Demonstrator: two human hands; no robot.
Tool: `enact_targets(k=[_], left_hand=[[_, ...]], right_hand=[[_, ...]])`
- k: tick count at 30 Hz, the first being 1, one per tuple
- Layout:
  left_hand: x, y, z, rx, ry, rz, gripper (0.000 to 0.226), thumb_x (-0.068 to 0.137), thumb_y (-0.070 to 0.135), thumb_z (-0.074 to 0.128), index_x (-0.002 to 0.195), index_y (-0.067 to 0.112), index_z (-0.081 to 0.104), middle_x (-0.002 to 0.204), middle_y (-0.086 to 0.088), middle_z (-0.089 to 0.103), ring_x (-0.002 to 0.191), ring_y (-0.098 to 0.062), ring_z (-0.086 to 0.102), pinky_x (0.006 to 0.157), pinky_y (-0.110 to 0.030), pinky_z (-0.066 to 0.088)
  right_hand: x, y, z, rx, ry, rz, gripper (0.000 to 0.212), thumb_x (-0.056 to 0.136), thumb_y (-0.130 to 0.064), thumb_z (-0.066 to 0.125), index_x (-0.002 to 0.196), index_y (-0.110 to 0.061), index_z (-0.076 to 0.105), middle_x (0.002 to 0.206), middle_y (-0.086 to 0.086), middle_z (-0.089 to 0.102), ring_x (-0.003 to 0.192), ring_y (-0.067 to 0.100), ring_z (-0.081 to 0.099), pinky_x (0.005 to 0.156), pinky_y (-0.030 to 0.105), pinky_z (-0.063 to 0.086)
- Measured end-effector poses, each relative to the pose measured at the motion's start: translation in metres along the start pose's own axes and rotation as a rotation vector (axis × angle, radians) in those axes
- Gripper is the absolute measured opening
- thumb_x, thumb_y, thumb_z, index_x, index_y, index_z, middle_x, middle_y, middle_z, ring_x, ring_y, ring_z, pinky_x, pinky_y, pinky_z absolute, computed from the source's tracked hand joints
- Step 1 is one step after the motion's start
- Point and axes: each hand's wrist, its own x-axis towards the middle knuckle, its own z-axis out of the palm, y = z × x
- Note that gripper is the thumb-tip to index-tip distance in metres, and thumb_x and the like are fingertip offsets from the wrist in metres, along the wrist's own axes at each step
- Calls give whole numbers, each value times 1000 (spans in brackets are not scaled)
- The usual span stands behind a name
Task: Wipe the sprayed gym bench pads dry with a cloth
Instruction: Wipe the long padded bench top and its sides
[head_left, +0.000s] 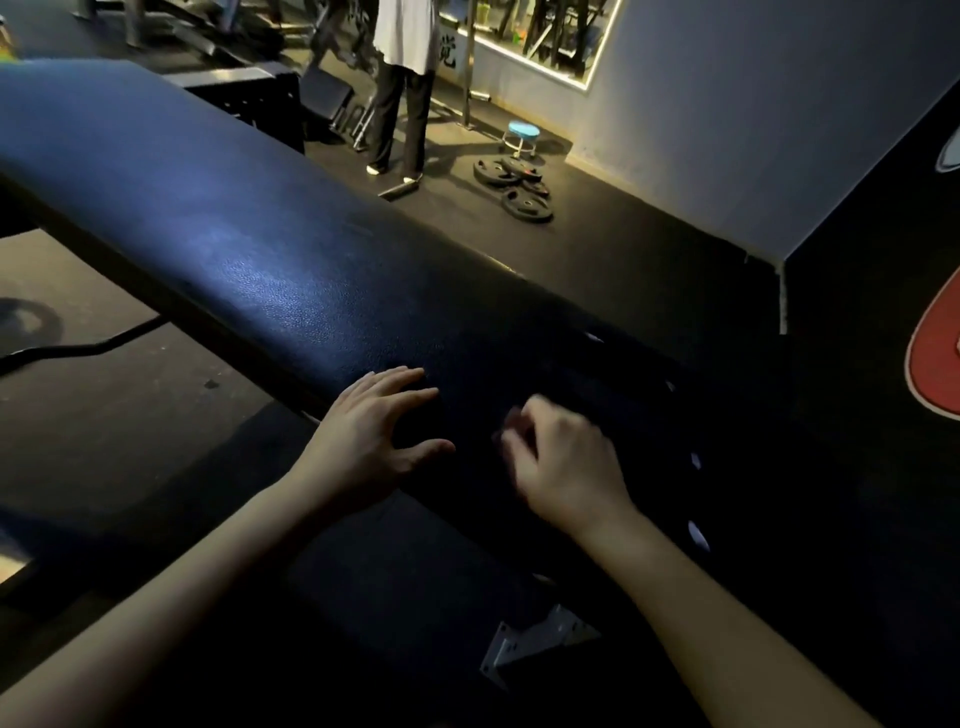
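Dark rubber flooring (597, 249) spreads across a dim gym, with a grey-blue wall up at two o'clock. Round black weight plates (519, 197) lie in a loose heap at one o'clock, just beside a small round stool with a blue seat and chrome legs (522, 132). A person in a white top and dark trousers (402, 78) stands at twelve.

Front and centre is the long, dark blue padded bench pad (249, 244), running from ten o'clock down to four. Its cover is grained like leather and catches a soft sheen along the rounded top.

The left hand (374, 431) lies flat on the pad near seven o'clock of centre, palm down, fingers (400, 379) straight and fanned wide, gripping nothing. The right hand (566, 462) is just beside it at five o'clock, over the darkest stretch of the pad and smeared by motion blur. Its fingers look curled under, but I cannot tell whether they hold anything, and no cloth separates from that black surface.

A pale, perforated metal bracket (540, 639) shows at six o'clock between the forearms.
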Motion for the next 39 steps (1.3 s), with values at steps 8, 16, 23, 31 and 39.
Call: enact_targets(k=[8,16,23,31,39], left_hand=[[-8,-12,-10,109,51,29,68,79,78,53,120,27,73,137,5,62,129,-19,54,110,-40,42],[-22,-19,-12,52,226,2,57,82,68,56,112,25,77,123,4,67,115,-21,59,100,-43,48],[-27,-15,-11,26,227,-23,56,83,66,57,116,24,76,125,6,64,118,-20,57,104,-43,46],[-25,0,-20,175,180,-29,38,87,47,75,112,20,74,124,-4,65,114,-28,58,97,-47,48],[1,82,24,95,55,202,55,87,53,69,128,17,67,138,-5,60,131,-26,51,112,-48,41]], right_hand=[[73,29,6,-83,254,204,18,97,-25,60,110,-13,59,113,9,63,106,30,61,85,40,50],[-46,-28,16,105,42,-243,11,96,-30,58,103,-22,59,95,-5,58,85,16,58,72,32,48],[-7,49,-6,-97,275,294,13,96,-26,60,105,-16,60,103,7,65,93,31,66,70,33,42],[-51,-51,39,61,328,37,10,94,-23,64,98,-17,57,91,3,60,77,24,64,62,34,49],[-145,111,-26,-99,412,539,9,96,-24,61,97,-15,62,94,9,65,81,36,64,65,41,51]])
